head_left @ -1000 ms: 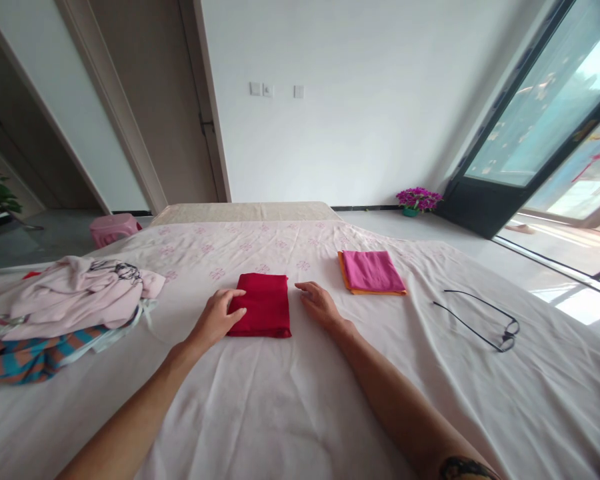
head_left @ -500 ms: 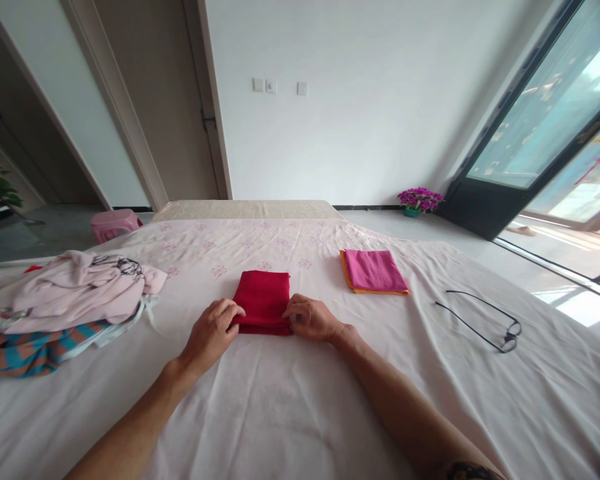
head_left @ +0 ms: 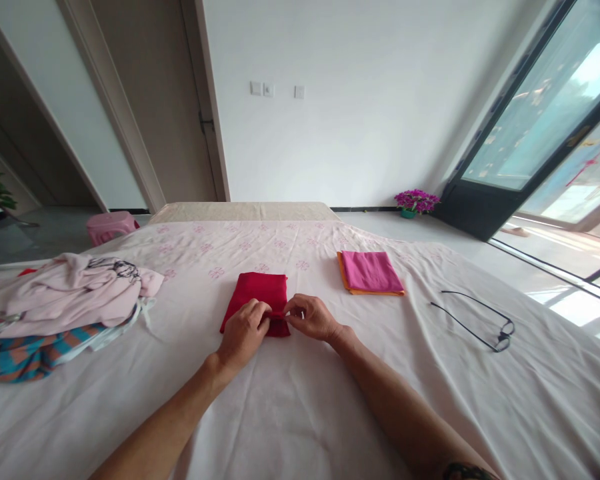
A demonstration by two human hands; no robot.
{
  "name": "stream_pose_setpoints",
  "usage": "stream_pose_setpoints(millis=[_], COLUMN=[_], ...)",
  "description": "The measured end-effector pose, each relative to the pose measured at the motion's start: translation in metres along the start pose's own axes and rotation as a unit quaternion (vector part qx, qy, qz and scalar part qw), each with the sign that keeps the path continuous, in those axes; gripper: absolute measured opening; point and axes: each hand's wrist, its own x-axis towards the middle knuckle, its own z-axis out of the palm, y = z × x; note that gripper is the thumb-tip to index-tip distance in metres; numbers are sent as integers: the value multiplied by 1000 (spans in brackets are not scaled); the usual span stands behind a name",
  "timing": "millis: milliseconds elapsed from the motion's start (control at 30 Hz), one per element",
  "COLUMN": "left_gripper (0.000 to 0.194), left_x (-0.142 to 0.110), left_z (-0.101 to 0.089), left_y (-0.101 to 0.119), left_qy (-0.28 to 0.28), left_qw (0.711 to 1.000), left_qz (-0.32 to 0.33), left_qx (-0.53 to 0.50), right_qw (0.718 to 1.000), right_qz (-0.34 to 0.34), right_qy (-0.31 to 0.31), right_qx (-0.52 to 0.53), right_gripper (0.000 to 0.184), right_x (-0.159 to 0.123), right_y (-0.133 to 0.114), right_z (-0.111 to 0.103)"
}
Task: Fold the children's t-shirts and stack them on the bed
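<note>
A folded red cloth (head_left: 260, 291) lies flat on the pale bedsheet, straight in front of me. My left hand (head_left: 246, 328) pinches the cloth's near edge around its middle, fingers closed. At the near right corner, my right hand (head_left: 310, 315) grips the same edge between thumb and fingertips, lifting it slightly. Part of the cloth's near side is covered by my left hand. To the right, a folded pink cloth (head_left: 373, 271) rests on top of a folded orange cloth (head_left: 345, 275).
Crumpled clothes (head_left: 65, 293) are heaped on the left of the sheet (head_left: 290, 413). Black-framed glasses (head_left: 503, 336) lie on the right with arms unfolded. Beyond the bed stand a pink stool (head_left: 111, 228) and a pot of purple flowers (head_left: 416, 201).
My left hand has slid right along the near edge of the red cloth, from its left corner towards the middle. My right hand has stayed near the right corner and now raises the edge slightly.
</note>
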Motion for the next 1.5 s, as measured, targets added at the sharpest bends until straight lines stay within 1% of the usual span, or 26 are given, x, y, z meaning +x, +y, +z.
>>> stream_pose_setpoints(millis=[67, 133, 167, 233, 300, 367, 467, 567, 633, 667, 767, 833, 900, 967, 1000, 1067, 1133, 1167, 1267, 1333, 1400, 1433, 1500], left_gripper=[9, 10, 10, 10, 10, 10, 11, 11, 12, 13, 16, 15, 22, 32, 32, 26, 22, 20, 19, 19, 19, 21, 26], left_x=[-1, -2, -3, -4, -4, -4, -4, -4, -5, -6, -9, -11, -11, -10, -10, -9, -9, -10, -11, -12, -12, -12, -12], left_z=[3, 4, 5, 5, 5, 6, 5, 5, 5, 5, 5, 4, 4, 4, 5, 8, 10, 11, 13, 13, 12, 11, 11], left_y=[-6, -11, -12, -14, -14, -13, -13, -13, -13, -12, -9, -6, -3, 0, 1, 3, 4, 4, 4, 5, 5, 5, 5], left_qy=[18, 34, 39, 42, 42, 43, 51, 59, 56, 50, 9, -20, -35, -40, -41, -47, -54, -56, -54, -52, -52, -52, -50], left_qw=[999, 996, 995, 994, 993, 992, 991, 991, 992, 993, 998, 998, 996, 996, 996, 995, 994, 993, 993, 993, 993, 992, 992], left_qz=[-28, -47, -53, -62, -68, -70, -70, -61, -47, -36, 15, 51, 75, 83, 82, 78, 77, 80, 84, 86, 89, 91, 99], left_qx=[-38, -66, -74, -81, -85, -92, -104, -105, -102, -97, -67, -41, -18, 9, 23, 49, 62, 64, 62, 62, 66, 66, 61], right_qw=[998, 994, 991, 987, 985, 984, 984, 989, 991, 991, 988, 985, 985, 986, 987, 991, 995, 996, 989, 980, 977, 977, 980], right_qz=[29, 44, 45, 35, 15, -6, -34, -61, -59, -53, -26, -8, -1, -6, -8, -4, 22, 47, 148, 198, 210, 203, 168], right_qy=[-12, -55, -83, -137, -168, -177, -160, -104, -66, -58, -64, -68, -68, -68, -69, -72, -65, -53, -8, 13, 36, 46, 42], right_qx=[50, 87, 95, 78, 27, -28, -72, -86, -97, -106, -140, -156, -158, -149, -142, -114, -69, -47, -3, 5, -14, -40, -100], right_gripper=[9, 6, 9, 22, 35, 37, 31, 31, 28, 26, 19, 16, 15, 15, 16, 16, 17, 19, 26, 31, 34, 35, 38], right_x=[0, 1, 1, 2, 2, 3, 2, 1, 1, 0, 0, -1, -1, 0, 0, 1, 4, 5, 12, 21, 33, 40, 54], right_y=[3, 6, 6, 5, 3, 0, -4, -4, -3, -2, 1, 4, 6, 9, 11, 16, 23, 27, 39, 45, 48, 48, 47], right_z=[-3, -6, -7, -8, -8, -7, -6, -4, -3, -2, 1, 3, 4, 5, 4, 3, 1, 0, -1, 0, 0, -1, -3])
